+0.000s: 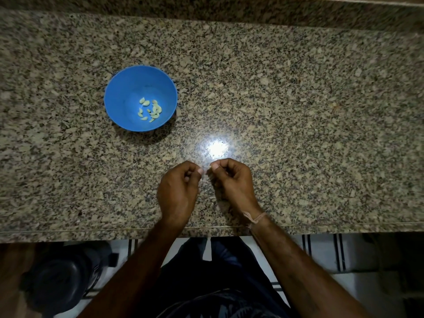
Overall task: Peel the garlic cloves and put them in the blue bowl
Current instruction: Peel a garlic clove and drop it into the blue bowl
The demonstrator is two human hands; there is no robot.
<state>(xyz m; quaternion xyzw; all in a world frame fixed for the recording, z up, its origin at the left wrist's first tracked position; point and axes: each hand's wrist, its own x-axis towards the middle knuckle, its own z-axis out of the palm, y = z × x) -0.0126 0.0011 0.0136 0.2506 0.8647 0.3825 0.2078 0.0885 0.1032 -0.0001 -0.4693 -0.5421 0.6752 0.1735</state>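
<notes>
Item: round blue plastic bowl [121, 88], standing far left on the speckled brown granite surface [298, 111]. At its bottom lies a small scatter of peeled pale garlic cloves [150, 110], a dozen or so

Item: left hand [177, 191] and right hand [231, 184], close together by the near edge, well apart from the bowl. Each has its fingers curled in and its thumb set against the forefinger, and the two thumb tips almost meet. Whether a clove sits in that pinch I cannot tell; it would be hidden by the fingers

Item: thin pale scraps [212, 198], probably shed skin, on the surface between the hands

Item: pale thread band [254, 218] round the right wrist

Item: bright lamp glare [216, 148] just beyond the hands

Step in hand, as I judge it: peeling, with much of the batch already bowled

Next move calls for: stripping the last skin, keeping a firm pinch on a small slick clove, then carrying it far and left over the bowl's rim to drop it in
</notes>
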